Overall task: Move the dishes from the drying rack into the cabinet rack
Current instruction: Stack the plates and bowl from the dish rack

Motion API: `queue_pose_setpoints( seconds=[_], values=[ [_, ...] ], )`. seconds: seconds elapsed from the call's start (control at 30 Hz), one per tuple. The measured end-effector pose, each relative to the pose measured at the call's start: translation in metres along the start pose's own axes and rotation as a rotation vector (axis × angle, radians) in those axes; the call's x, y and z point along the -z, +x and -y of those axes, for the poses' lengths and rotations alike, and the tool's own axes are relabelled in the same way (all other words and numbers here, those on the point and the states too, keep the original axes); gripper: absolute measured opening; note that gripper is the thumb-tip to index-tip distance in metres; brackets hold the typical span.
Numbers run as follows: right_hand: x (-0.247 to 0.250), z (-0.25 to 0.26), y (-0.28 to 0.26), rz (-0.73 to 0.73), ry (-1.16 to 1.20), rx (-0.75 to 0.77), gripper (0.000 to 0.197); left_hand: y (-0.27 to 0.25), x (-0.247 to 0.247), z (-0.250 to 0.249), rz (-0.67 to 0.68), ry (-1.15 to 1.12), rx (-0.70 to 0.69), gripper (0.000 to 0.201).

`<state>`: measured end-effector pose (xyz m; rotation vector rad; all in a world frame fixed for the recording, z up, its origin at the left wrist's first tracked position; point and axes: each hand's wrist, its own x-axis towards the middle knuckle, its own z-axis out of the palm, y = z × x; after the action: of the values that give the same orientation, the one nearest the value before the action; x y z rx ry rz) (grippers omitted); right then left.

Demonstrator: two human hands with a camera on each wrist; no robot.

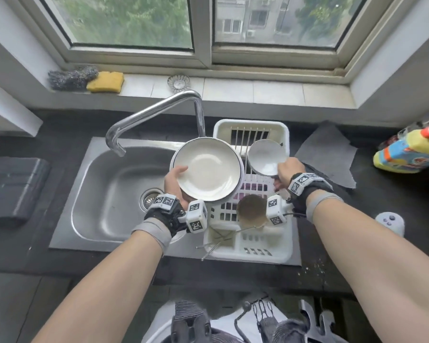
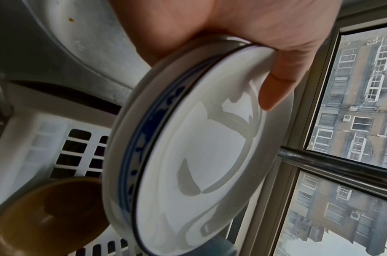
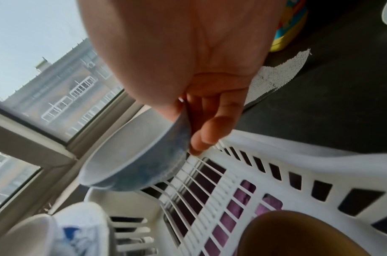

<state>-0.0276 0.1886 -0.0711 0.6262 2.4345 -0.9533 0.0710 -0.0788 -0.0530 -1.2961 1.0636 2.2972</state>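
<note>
White plates [image 1: 208,169], two stacked going by the left wrist view, gripped at the rim by left hand [image 1: 175,180], lifted over drying rack [image 1: 265,248]; tilt could slide one off. Right hand [image 1: 289,170] pinches small bowl [image 1: 266,157] by rim above rack's far right; thin hold, may slip. Brown bowl [image 1: 252,210] left in rack.

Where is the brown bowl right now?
In the head view the brown bowl sits in the white drying rack beside the sink, just below the big white plate the left hand holds.
</note>
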Motion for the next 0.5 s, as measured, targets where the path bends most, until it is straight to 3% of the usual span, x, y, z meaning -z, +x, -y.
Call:
queue_pose_setpoints(
  seconds=[0.13,0.27,0.5],
  values=[
    [0.014,0.014,-0.014,-0.029,0.13,0.145,0.022,0.019,-0.006,0.006,-0.047,0.014,0.007,0.08],
    [0.005,0.035,-0.035,0.07,0.106,0.324,0.019,0.04,-0.009,0.014,-0.064,0.029,0.02,0.092],
    [-0.027,0.052,-0.055,0.256,-0.047,0.36,0.024,-0.007,-0.029,0.007,-0.044,0.087,-0.067,0.035]
  ],
)
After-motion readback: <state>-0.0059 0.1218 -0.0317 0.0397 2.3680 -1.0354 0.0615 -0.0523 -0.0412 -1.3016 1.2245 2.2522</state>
